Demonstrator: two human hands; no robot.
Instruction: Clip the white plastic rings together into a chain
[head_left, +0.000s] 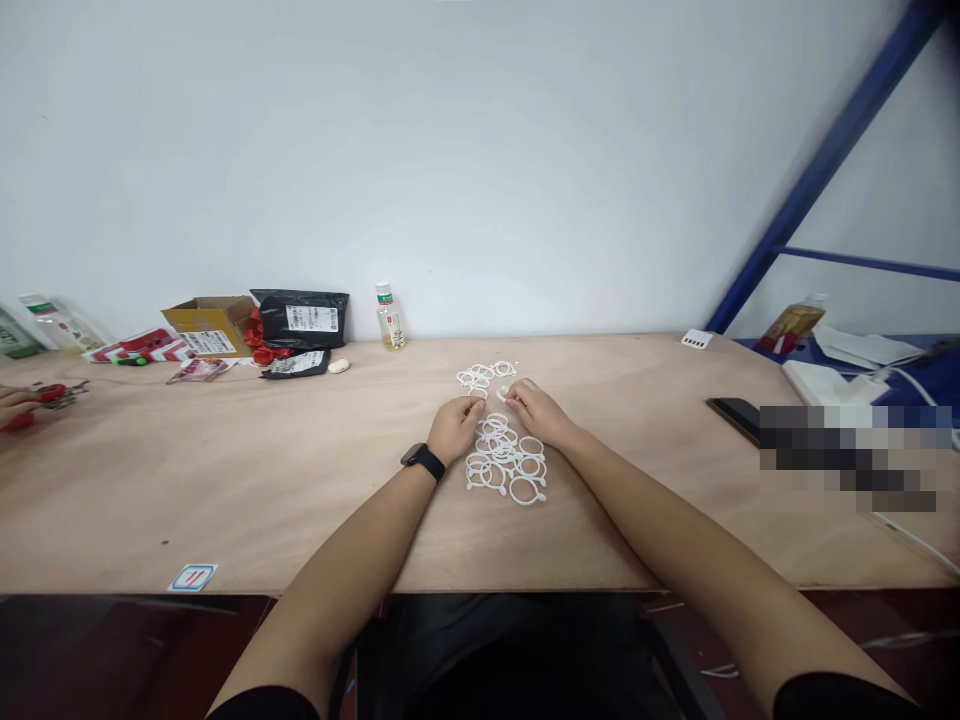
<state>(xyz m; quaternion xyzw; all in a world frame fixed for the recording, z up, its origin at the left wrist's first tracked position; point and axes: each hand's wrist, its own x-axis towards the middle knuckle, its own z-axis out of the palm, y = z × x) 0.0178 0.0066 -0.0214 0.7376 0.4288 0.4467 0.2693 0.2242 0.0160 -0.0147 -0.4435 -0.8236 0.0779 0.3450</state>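
Close together over the table, both my hands have their fingers pinched. In my left hand [454, 426], which wears a dark watch [424, 460] at the wrist, the fingertips grip a thin white plastic ring [478, 391]. My right hand [538, 410] pinches a small white plastic piece [502, 394]; its exact shape is too small to tell. Nearer to me, between my forearms, lies a spread of loose white rings with small tabs [502, 456]. Just beyond my fingers sits a smaller cluster of white rings [480, 374].
At far left, another person's hand [13, 404] is beside red-handled pliers [51, 392]. Along the wall stand a cardboard box [206, 325], black parcel bags [304, 318] and a bottle [390, 318]. To the right are a phone [736, 418] and a white power strip [697, 339].
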